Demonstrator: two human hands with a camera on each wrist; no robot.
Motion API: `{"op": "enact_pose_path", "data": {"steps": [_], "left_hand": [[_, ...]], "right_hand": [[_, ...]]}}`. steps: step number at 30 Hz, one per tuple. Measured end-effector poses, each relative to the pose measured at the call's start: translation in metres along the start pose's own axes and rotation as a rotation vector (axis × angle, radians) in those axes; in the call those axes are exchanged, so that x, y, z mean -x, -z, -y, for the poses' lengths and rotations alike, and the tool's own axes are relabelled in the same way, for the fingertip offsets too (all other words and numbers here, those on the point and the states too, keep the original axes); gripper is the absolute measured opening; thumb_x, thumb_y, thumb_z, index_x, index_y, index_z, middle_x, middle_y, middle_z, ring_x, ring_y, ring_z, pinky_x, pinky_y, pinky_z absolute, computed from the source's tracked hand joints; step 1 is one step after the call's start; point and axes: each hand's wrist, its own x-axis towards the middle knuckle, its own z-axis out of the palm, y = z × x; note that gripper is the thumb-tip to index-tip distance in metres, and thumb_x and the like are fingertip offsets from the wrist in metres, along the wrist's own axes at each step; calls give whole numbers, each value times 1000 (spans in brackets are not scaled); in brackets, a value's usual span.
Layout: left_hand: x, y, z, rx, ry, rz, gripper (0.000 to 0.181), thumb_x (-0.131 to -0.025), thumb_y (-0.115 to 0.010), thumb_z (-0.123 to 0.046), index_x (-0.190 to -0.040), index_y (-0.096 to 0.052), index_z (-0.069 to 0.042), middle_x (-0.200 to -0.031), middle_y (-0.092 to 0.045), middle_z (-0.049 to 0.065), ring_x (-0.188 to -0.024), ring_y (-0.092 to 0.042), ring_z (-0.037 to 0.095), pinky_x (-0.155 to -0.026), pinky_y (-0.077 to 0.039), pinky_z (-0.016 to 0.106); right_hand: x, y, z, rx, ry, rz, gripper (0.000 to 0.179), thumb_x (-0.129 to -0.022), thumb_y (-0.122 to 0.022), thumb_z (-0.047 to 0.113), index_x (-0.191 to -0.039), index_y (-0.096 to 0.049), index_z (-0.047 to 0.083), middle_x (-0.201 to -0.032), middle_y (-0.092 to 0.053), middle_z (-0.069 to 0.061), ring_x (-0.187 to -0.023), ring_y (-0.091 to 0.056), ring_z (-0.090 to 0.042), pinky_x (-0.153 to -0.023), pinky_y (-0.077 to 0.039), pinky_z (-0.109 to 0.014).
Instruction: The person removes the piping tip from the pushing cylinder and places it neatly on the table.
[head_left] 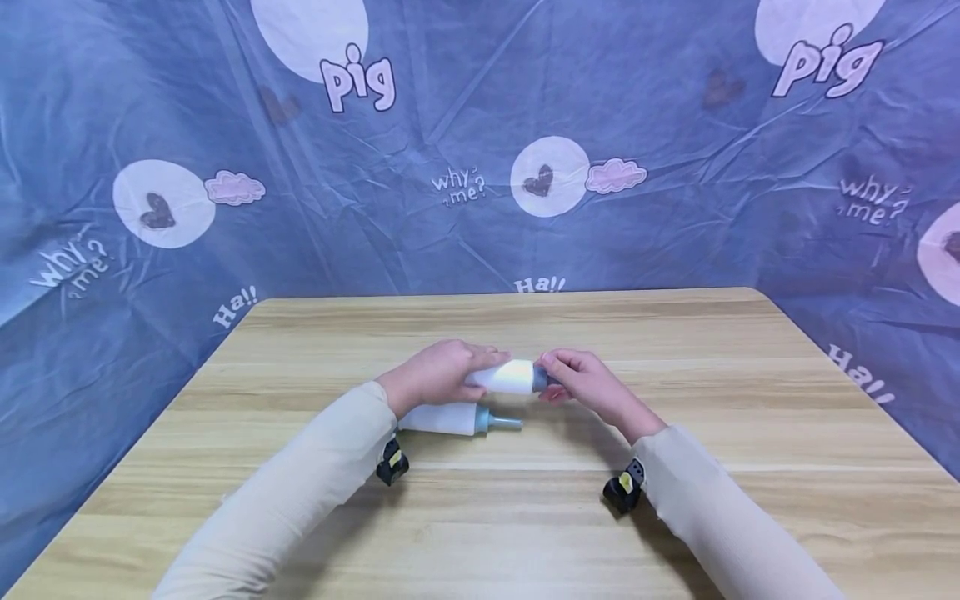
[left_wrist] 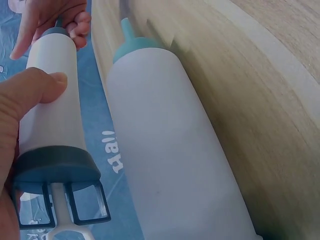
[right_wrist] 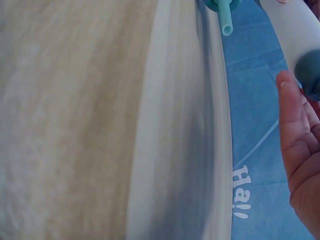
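Note:
My left hand (head_left: 446, 372) grips the white barrel of a large plunger syringe (head_left: 512, 377), its thumb pressed along the side. The syringe is raised and points right. In the left wrist view its rear end has a dark blue-grey collar (left_wrist: 57, 165) with two finger loops and a pale plunger rod (left_wrist: 61, 202). My right hand (head_left: 588, 385) pinches the dark blue-grey cap (head_left: 540, 378) at the front end, fingers curled about the small tip. A second white tube with a teal nozzle (head_left: 442, 418) lies nearer me, beside the left hand, partly hidden by the left wrist.
The wood-grain table (head_left: 510, 533) spreads out under both arms. A blue printed cloth (head_left: 420, 233) hangs behind its far edge and along the sides. Small black cameras (head_left: 392, 461) are strapped to both wrists.

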Motion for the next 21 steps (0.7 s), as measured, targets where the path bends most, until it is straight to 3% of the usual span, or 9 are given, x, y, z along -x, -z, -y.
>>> {"op": "enact_pose_path", "data": {"steps": [5, 13, 21], "left_hand": [[-1, -2, 0, -27, -19, -8, 59, -80, -68, -20, -134, -45, -12, -129, -52, 12, -113, -55, 26, -98, -43, 35], [-2, -3, 0, -45, -47, -23, 58, -79, -68, -18, -132, -47, -9, -128, -54, 12, -112, -56, 25, -97, -43, 35], [2, -6, 1, -50, -52, -50, 56, -80, -67, -19, -131, -48, -10, -128, -54, 10, -110, -57, 25, -96, -45, 34]], "right_hand": [[-1, 0, -1, -3, -27, 10, 37, -94, -49, 22, -106, -53, -13, -78, -62, -3, -65, -63, -14, -62, -55, -29], [1, 1, 1, 47, -18, -33, 31, -85, -62, 14, -107, -57, -8, -81, -61, -4, -70, -60, -12, -67, -55, -31], [1, 0, -1, 162, 21, -92, 38, -74, -74, 16, -105, -61, -1, -87, -62, -7, -78, -55, -14, -68, -49, -22]]}}
